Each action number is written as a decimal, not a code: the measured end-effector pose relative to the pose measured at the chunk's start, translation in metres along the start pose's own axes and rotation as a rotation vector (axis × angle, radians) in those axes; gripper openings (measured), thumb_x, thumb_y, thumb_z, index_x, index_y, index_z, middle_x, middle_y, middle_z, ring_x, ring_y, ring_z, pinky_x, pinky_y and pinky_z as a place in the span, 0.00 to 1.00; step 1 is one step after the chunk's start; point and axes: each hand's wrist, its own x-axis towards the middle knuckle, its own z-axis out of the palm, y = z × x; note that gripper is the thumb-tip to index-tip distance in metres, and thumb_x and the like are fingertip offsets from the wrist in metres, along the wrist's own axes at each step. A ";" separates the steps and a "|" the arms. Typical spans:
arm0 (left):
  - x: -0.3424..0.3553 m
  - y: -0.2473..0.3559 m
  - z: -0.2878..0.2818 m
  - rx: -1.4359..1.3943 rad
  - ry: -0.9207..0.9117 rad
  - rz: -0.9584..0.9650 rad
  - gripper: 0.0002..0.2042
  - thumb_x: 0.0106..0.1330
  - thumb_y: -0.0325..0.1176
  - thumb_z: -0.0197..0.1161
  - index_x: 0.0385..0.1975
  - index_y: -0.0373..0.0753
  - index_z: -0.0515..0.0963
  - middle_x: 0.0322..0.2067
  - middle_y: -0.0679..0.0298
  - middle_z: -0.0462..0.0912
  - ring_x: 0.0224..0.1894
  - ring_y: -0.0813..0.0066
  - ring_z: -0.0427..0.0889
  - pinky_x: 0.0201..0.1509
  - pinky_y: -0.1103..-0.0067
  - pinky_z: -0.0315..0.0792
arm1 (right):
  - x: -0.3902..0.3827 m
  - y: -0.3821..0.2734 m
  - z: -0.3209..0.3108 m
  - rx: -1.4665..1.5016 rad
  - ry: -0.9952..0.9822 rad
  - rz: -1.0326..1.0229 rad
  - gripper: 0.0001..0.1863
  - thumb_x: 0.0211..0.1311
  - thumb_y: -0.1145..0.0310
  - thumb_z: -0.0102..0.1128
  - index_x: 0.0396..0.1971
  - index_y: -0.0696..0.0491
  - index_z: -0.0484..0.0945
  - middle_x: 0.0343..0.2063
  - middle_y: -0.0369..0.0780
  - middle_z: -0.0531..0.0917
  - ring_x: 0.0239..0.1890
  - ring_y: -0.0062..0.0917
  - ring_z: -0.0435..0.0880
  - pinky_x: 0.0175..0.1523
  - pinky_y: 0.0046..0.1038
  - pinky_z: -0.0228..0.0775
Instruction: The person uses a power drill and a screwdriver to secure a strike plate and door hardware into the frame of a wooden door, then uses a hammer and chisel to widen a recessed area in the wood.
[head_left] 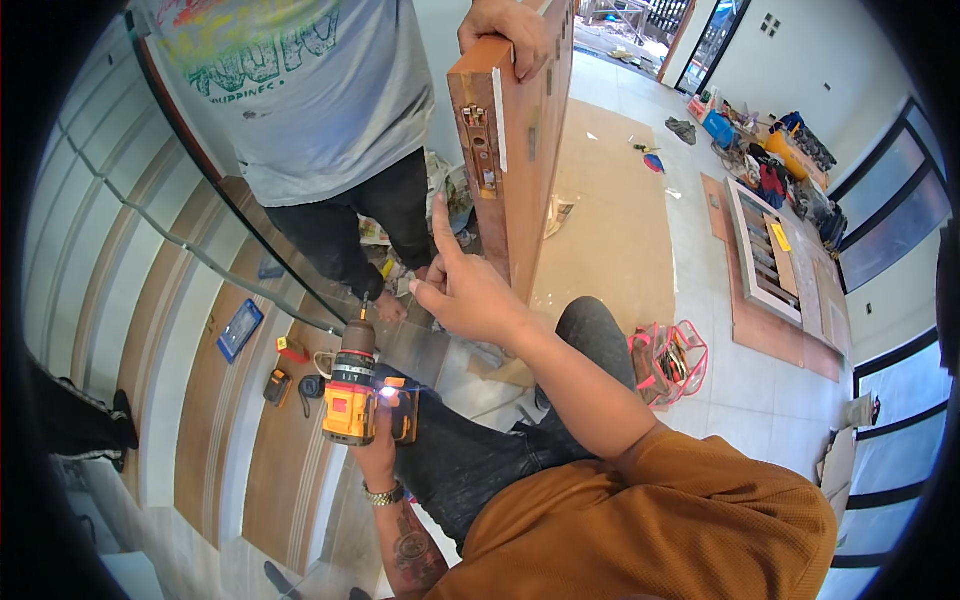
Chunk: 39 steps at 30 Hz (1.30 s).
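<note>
One tool raised: yellow-and-black drill (352, 395) toward 8 o'clock of centre, left grip (376, 450) closed on it, fingers partly hidden behind the body. Drill's bit (366, 308) aims toward 12; small work light (388, 392) lit near the base. Gold-toned watch (383, 495) on the same wrist. Right grip (472, 292) about dead centre, unloaded, loosely open: index straight out toward 11, thumb out toward 9, other fingers curled. Index tip appears just beside the narrow edge of an orange-brown wooden slab (520, 190), which stands upright on edge at 12. Metal fitting (482, 150) set into that edge, above the fingertip in view. Co-worker's hand (505, 35), also at 12, clasps the slab's upper end; co-worker in grey printed shirt (310, 130) and dark trousers stands between 10 and 11. Curved wooden steps (290, 455) sweep from 7 round to 10; on them, flat blue-edged object (240, 330) at 9, small yellow-and-black block (278, 387) at 8. Brown sheet (610, 200) on pale floor (740, 415), 1 to 2. Clear bag with pink trim (704, 352), filled, at 4. White-framed panel (747, 246) lies near 3; mixed heap of gear (775, 160) beyond, at 2.
</note>
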 end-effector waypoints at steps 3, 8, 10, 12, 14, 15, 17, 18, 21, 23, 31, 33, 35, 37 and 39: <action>-0.003 -0.003 0.000 0.010 0.021 -0.052 0.17 0.68 0.28 0.67 0.55 0.35 0.75 0.50 0.63 0.81 0.52 0.72 0.81 0.59 0.73 0.73 | 0.001 0.005 0.002 -0.022 -0.007 -0.033 0.57 0.63 0.68 0.60 0.75 0.57 0.23 0.23 0.42 0.83 0.24 0.32 0.82 0.37 0.31 0.73; -0.006 -0.001 0.001 0.021 0.057 -0.072 0.18 0.67 0.27 0.67 0.55 0.35 0.74 0.50 0.64 0.81 0.51 0.73 0.81 0.58 0.73 0.73 | -0.004 0.016 -0.001 -0.085 0.039 -0.002 0.56 0.63 0.68 0.60 0.75 0.57 0.23 0.22 0.42 0.83 0.24 0.32 0.82 0.37 0.32 0.73; -0.006 -0.007 -0.003 0.032 0.066 -0.098 0.17 0.67 0.27 0.67 0.55 0.35 0.75 0.50 0.64 0.81 0.51 0.73 0.81 0.58 0.74 0.73 | -0.005 0.018 0.000 -0.099 0.018 0.019 0.57 0.63 0.67 0.60 0.74 0.58 0.22 0.23 0.43 0.83 0.26 0.36 0.83 0.39 0.35 0.74; -0.009 -0.008 -0.004 0.044 0.079 -0.124 0.17 0.67 0.28 0.67 0.54 0.34 0.75 0.49 0.64 0.82 0.51 0.73 0.81 0.58 0.74 0.73 | -0.007 0.019 0.003 -0.112 -0.007 0.037 0.57 0.62 0.66 0.59 0.74 0.58 0.21 0.24 0.45 0.84 0.29 0.40 0.84 0.40 0.38 0.75; -0.008 -0.006 -0.005 0.084 0.078 -0.135 0.16 0.67 0.28 0.67 0.53 0.34 0.76 0.48 0.64 0.82 0.50 0.73 0.81 0.57 0.74 0.73 | -0.010 0.020 0.009 -0.086 0.030 0.036 0.52 0.62 0.65 0.60 0.76 0.58 0.33 0.24 0.44 0.83 0.28 0.39 0.84 0.40 0.38 0.75; -0.007 -0.008 -0.005 0.081 0.083 -0.143 0.16 0.67 0.28 0.67 0.53 0.34 0.76 0.48 0.64 0.82 0.50 0.73 0.81 0.57 0.74 0.73 | -0.011 0.024 0.010 -0.088 0.022 0.040 0.52 0.62 0.65 0.60 0.76 0.58 0.33 0.24 0.44 0.83 0.28 0.39 0.84 0.40 0.38 0.75; -0.005 -0.013 -0.009 0.109 0.082 -0.101 0.15 0.67 0.28 0.68 0.52 0.34 0.76 0.47 0.63 0.83 0.49 0.73 0.82 0.55 0.74 0.74 | -0.016 0.033 0.013 -0.103 0.033 -0.015 0.38 0.62 0.66 0.61 0.72 0.57 0.59 0.24 0.43 0.84 0.27 0.36 0.83 0.39 0.36 0.75; -0.004 -0.016 -0.010 0.122 0.079 -0.081 0.15 0.67 0.28 0.68 0.51 0.34 0.77 0.46 0.63 0.83 0.48 0.73 0.82 0.54 0.74 0.75 | -0.019 0.037 0.015 -0.105 0.018 -0.010 0.38 0.62 0.66 0.61 0.72 0.57 0.59 0.24 0.43 0.84 0.27 0.36 0.83 0.39 0.36 0.75; 0.001 -0.016 -0.005 0.070 0.120 -0.007 0.16 0.66 0.28 0.69 0.51 0.34 0.76 0.45 0.63 0.84 0.47 0.74 0.83 0.53 0.74 0.75 | -0.025 0.047 0.015 -0.022 0.107 0.005 0.21 0.63 0.67 0.61 0.55 0.57 0.80 0.26 0.42 0.85 0.27 0.32 0.83 0.38 0.31 0.75; 0.004 -0.001 0.007 0.087 0.101 0.020 0.17 0.65 0.27 0.70 0.52 0.34 0.76 0.45 0.63 0.84 0.46 0.73 0.83 0.52 0.74 0.76 | -0.022 0.052 0.004 -0.028 0.304 -0.084 0.12 0.63 0.69 0.61 0.43 0.58 0.85 0.27 0.41 0.86 0.29 0.26 0.83 0.39 0.28 0.74; 0.042 0.000 0.096 0.198 -0.197 0.459 0.13 0.60 0.26 0.70 0.44 0.35 0.81 0.41 0.60 0.86 0.45 0.66 0.84 0.54 0.69 0.74 | 0.074 0.015 -0.080 -0.344 0.750 -0.764 0.10 0.64 0.76 0.59 0.44 0.59 0.81 0.40 0.38 0.83 0.45 0.23 0.81 0.54 0.25 0.71; 0.057 0.007 0.118 0.026 -0.232 0.314 0.16 0.58 0.25 0.70 0.47 0.33 0.78 0.42 0.58 0.84 0.45 0.64 0.83 0.53 0.70 0.74 | 0.123 -0.009 -0.094 -0.355 0.695 -0.926 0.14 0.69 0.67 0.53 0.45 0.59 0.81 0.41 0.40 0.83 0.45 0.25 0.81 0.53 0.27 0.70; 0.069 0.007 0.140 0.059 -0.211 0.342 0.10 0.65 0.23 0.66 0.45 0.33 0.81 0.40 0.61 0.87 0.41 0.70 0.87 0.48 0.74 0.78 | 0.153 -0.019 -0.107 -0.372 0.647 -1.083 0.21 0.74 0.57 0.47 0.46 0.59 0.81 0.43 0.43 0.82 0.44 0.28 0.81 0.53 0.29 0.70; 0.074 -0.001 0.154 -0.060 -0.212 0.218 0.10 0.65 0.23 0.66 0.46 0.33 0.81 0.40 0.61 0.87 0.41 0.70 0.87 0.47 0.74 0.78 | 0.170 -0.016 -0.112 -0.273 0.346 -0.771 0.25 0.76 0.53 0.45 0.36 0.60 0.83 0.37 0.40 0.83 0.35 0.23 0.79 0.44 0.24 0.69; 0.077 -0.014 0.163 0.025 -0.205 0.268 0.11 0.64 0.22 0.66 0.46 0.33 0.80 0.40 0.60 0.87 0.41 0.69 0.87 0.45 0.76 0.78 | 0.182 0.003 -0.112 -0.159 0.329 -0.875 0.29 0.77 0.50 0.42 0.30 0.59 0.82 0.31 0.39 0.82 0.31 0.22 0.77 0.41 0.24 0.67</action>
